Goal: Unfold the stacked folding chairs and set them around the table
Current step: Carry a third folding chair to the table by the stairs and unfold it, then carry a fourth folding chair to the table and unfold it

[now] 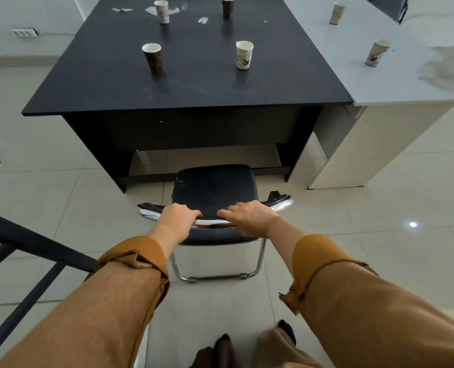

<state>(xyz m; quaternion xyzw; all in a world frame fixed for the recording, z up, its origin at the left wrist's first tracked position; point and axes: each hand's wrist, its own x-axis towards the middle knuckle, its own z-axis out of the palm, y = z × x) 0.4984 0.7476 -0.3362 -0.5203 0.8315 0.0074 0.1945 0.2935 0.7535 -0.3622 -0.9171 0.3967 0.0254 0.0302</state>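
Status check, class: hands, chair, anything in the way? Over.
Left hand and right hand on top rail of the chair. Chair unfolded, upright, seat facing the black table. Nothing on the floor between them.

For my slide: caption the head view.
Left hand and right hand hold an unfolded black padded chrome-framed chair before the black table.

Left grip (179,217) and right grip (249,218) both curled, palms down.

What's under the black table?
You can see floor tiles and a low bar between the table's sides. The chair faces that gap. A dark panel below the top hides whatever is behind it.
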